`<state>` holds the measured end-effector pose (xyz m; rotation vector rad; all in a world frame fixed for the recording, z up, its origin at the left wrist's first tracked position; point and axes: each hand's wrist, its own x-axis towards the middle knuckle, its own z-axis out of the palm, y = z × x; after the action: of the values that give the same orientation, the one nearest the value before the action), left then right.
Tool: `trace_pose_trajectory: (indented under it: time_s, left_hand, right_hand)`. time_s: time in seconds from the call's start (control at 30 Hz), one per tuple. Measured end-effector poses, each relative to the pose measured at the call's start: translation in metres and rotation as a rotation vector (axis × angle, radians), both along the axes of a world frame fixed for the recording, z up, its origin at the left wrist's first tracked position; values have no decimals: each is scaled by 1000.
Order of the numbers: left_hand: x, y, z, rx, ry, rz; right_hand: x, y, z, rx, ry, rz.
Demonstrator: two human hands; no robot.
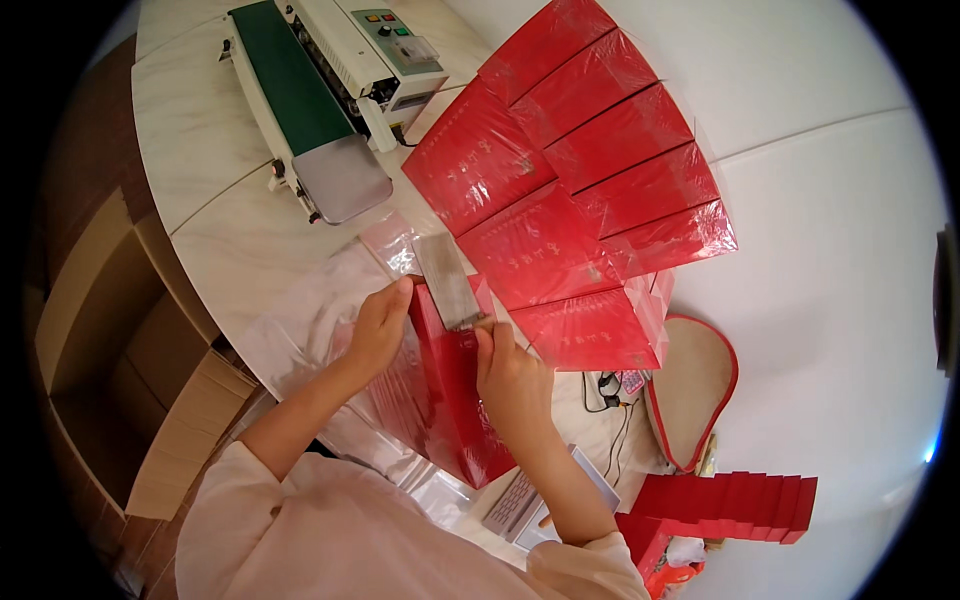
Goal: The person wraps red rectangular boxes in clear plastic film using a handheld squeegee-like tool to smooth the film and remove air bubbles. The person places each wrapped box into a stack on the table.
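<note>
A red box (452, 400) in clear plastic wrap leans among loose film (300, 340) at the table's front. A flat grey-brown rectangular piece (447, 280) lies at the box's upper end. My left hand (380, 325) grips that end's left corner, fingertips beside the grey-brown piece. My right hand (512, 380) is closed at the box's upper right, thumb and fingers at the lower end of the grey-brown piece; exactly what they pinch is partly hidden. Several shrink-wrapped red boxes (565, 140) are stacked just beyond.
A sealing machine (385, 55) with a green belt stands at the back left. An open cardboard carton (90, 370) is left of the table. A laptop (505, 510), cables, a red-rimmed beige item (690, 390) and more red boxes (740, 505) are at right, near a white wall.
</note>
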<state>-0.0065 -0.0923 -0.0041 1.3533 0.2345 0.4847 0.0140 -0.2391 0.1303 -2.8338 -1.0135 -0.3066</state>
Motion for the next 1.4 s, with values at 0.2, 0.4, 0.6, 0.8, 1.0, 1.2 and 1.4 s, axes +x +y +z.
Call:
trace_pose_trajectory:
  time_s: [0.2, 0.4, 0.6, 0.8, 1.0, 1.2, 1.4]
  left_hand:
    - [1, 1, 10, -104, 17, -19]
    - [-3, 10, 20, -25, 7, -49]
    - [-4, 3, 24, 37, -24, -32]
    - [-4, 3, 32, 66, 40, -39]
    - [2, 9, 30, 186, 47, -47]
    - [4, 3, 25, 301, 22, 36]
    - [6, -2, 24, 319, 30, 56]
  right_hand:
    - [17, 7, -4, 46, 54, 0]
    - [-20, -32, 6, 65, 138, -56]
    - [-63, -72, 7, 23, 116, -132]
    - [-11, -31, -7, 73, -65, -116]
    - [11, -20, -6, 64, -41, -99]
    - [-58, -72, 2, 135, 134, -118]
    - [-144, -139, 9, 35, 180, -186]
